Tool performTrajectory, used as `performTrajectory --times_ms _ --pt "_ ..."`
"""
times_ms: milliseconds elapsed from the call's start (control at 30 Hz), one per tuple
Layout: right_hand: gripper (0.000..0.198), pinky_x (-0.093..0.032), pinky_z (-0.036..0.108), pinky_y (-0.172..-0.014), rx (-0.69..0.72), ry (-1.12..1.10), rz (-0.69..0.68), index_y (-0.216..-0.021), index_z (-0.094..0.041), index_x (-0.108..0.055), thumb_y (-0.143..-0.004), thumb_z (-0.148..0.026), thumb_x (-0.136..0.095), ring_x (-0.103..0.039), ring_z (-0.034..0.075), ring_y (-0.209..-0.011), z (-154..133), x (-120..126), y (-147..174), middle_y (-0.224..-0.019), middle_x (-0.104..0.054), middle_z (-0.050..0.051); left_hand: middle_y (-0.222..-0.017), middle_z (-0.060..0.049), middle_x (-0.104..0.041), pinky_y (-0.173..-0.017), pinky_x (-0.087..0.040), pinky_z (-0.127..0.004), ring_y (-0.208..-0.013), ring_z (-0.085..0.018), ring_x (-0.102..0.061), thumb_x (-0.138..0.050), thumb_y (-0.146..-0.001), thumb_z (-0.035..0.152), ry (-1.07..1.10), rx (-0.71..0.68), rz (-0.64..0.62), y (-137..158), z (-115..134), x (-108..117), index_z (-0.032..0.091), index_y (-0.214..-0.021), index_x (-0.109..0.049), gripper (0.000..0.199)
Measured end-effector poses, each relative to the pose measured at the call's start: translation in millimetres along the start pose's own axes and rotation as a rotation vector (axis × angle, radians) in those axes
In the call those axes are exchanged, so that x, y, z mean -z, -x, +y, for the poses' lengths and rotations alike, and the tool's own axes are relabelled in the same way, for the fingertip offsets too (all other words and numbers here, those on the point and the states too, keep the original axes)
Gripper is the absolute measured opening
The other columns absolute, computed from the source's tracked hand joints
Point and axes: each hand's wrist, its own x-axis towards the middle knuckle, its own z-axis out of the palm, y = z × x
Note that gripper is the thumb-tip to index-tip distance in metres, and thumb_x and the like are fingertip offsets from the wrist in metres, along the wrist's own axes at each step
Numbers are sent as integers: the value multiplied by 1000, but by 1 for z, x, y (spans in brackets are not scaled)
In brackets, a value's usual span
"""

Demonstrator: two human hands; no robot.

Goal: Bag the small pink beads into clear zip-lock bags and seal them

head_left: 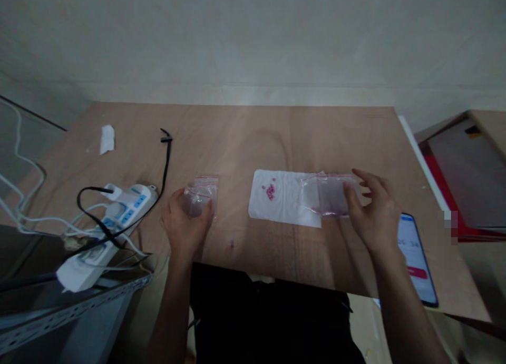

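Observation:
Small clear zip-lock bags with red seal lines lie in a stack on the wooden table. My left hand is closed round the top bag, thumb on its right side and fingers on its left. A white paper sheet lies right of centre, with a small cluster of pink-red bits on it. Larger clear zip-lock bags overlap the paper's right end. At their right edge is my right hand, fingers spread apart and thumb over the plastic; whether it presses on them I cannot tell.
At the left, a white power strip holds plugs and tangled cables, and a black cable tie sticks up beyond it. A scrap of white paper lies far left. A lit phone rests beside my right wrist. An open box stands at right.

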Motion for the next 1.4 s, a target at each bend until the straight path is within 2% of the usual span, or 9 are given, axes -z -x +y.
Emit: performTrajectory --times_ms 133,300,500,633,767,967,1067,1167,1400 --pt "22 -57 42 -84 140 -243 -155 -106 -20 -69 -92 -30 -55 -65 25 -106 -48 1 7 -112 -69 10 -116 -12 -63 -99 -46 -51 -112 -31 -60 -74 -73 38 173 -293 81 8 13 8 18 -120 -53 55" --pt "16 -53 36 -94 311 -533 -430 -100 -21 -71 -92 -20 -58 -65 19 -109 -102 -4 8 -116 -68 8 -117 -10 -62 -94 -50 -47 -109 -28 -61 -74 -75 35 346 -534 -42 26 41 13 21 -124 -49 56" --pt "10 -53 30 -84 377 -566 -830 -94 -18 -72 -89 -16 -63 -68 16 -92 -117 -12 5 -101 -72 5 -116 -8 -64 -94 -51 -43 -109 -25 -61 -69 -78 24 461 -609 -243 44 55 13 23 -125 -47 52" --pt "10 -50 25 -74 314 -521 -967 -89 -18 -71 -84 -11 -67 -66 14 -84 -120 -12 14 -93 -72 3 -116 -9 -64 -91 -53 -41 -107 -25 -62 -70 -72 18 494 -611 -403 53 52 9 22 -127 -46 61" --pt "9 -50 24 -70 284 -573 -932 -90 -19 -71 -84 -14 -67 -65 13 -80 -111 -15 20 -90 -71 2 -103 -5 -63 -80 -56 -36 -96 -22 -64 -70 -72 20 587 -514 -408 58 50 2 22 -117 -49 49" --pt "20 -55 30 -69 197 -325 -536 -103 -19 -70 -87 -16 -58 -66 17 -80 -65 -55 0 -101 -70 9 -93 -3 -63 -78 -55 -35 -87 -19 -63 -71 -80 30 551 -428 -304 54 48 -2 22 -107 -54 33" --pt "35 -55 37 -85 259 -171 -555 -113 -18 -69 -85 -6 -52 -66 22 -100 -51 -83 -14 -118 -66 13 -95 -3 -64 -79 -55 -35 -89 -19 -64 -71 -81 29 545 -418 -301 53 46 -3 22 -107 -54 32" --pt "34 -50 38 -94 302 -133 -604 -102 -17 -75 -83 -3 -50 -65 24 -105 -49 -102 -24 -112 -69 13 -97 -4 -65 -81 -55 -35 -91 -19 -66 -70 -81 29 549 -412 -317 53 43 -3 22 -108 -55 32" --pt "23 -51 34 -85 348 -56 -690 -92 -13 -76 -87 -10 -54 -66 23 -92 -49 -101 -32 -98 -71 14 -94 -4 -65 -78 -55 -33 -87 -18 -66 -69 -82 28 508 -389 -337 49 37 3 20 -106 -56 28"
